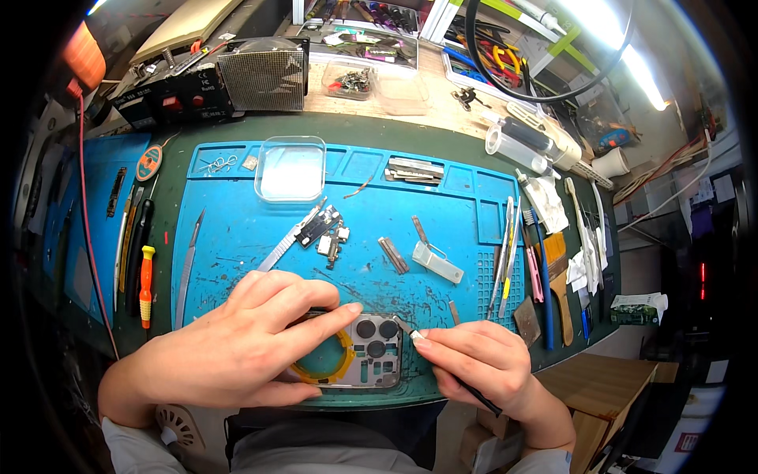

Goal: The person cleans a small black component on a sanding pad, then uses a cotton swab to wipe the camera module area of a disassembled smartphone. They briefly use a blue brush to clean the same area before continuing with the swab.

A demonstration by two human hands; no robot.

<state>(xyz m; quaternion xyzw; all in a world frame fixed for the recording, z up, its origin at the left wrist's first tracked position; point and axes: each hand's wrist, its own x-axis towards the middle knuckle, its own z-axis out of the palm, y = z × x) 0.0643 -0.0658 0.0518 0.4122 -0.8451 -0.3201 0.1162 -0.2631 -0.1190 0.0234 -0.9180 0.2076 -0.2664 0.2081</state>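
My left hand [268,340] lies over a phone housing [373,366] on the blue mat, fingers curled round its left part and index finger on the top edge. The housing has three dark camera rings and a yellow circle. My right hand [482,359] grips a slim black tool [478,397] with a white section, its tip at the housing's upper right corner. Just above are small dark phone parts [320,224], metal tweezers [280,246], grey metal strips [392,254] and a pale clip-like piece [437,262].
A clear box [289,168] sits on the blue mat [221,261]. Screwdrivers [146,280] lie left; tweezers [505,253], brushes [543,284] and syringes [517,146] line the right. A boxy black device [174,91], parts trays [359,51] and a hanging cable loop [553,95] are at the back.
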